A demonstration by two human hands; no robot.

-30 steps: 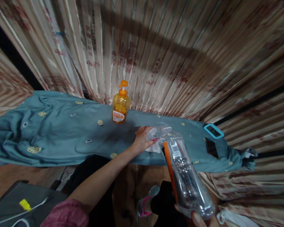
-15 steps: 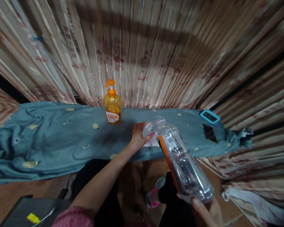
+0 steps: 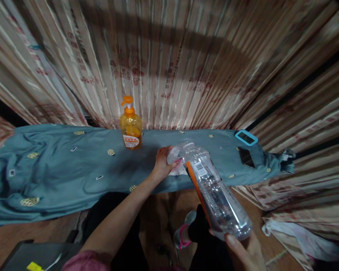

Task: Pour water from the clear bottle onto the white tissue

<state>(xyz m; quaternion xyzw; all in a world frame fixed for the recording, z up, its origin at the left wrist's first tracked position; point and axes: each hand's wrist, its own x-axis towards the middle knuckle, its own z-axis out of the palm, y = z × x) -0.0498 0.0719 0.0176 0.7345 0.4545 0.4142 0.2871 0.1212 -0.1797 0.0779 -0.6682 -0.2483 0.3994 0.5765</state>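
Note:
My right hand [image 3: 244,248] is closed around the base of a large clear plastic bottle [image 3: 219,192] with an orange-edged label and a barcode. The bottle tilts, its neck end pointing away from me and to the left. Fingers of my left hand [image 3: 162,161] wrap a smaller clear plastic container [image 3: 175,153] with a pink and white part below. The bottle's neck end meets or overlaps this container; whether they touch I cannot tell. To the left of my left hand an orange pump bottle [image 3: 131,130], partly filled with orange liquid, stands upright.
A blue-green patterned cloth [image 3: 73,169] covers the long narrow table. Near its right end lie a blue-framed digital timer [image 3: 246,137] and a dark phone [image 3: 246,157]. Pleated curtains [image 3: 169,67] hang behind. A dark surface with a yellow item [image 3: 34,266] is at lower left.
The view has shifted slightly, so the things on the table appear a little further left. Both hands keep their holds, and the bottle's tilt looks about the same.

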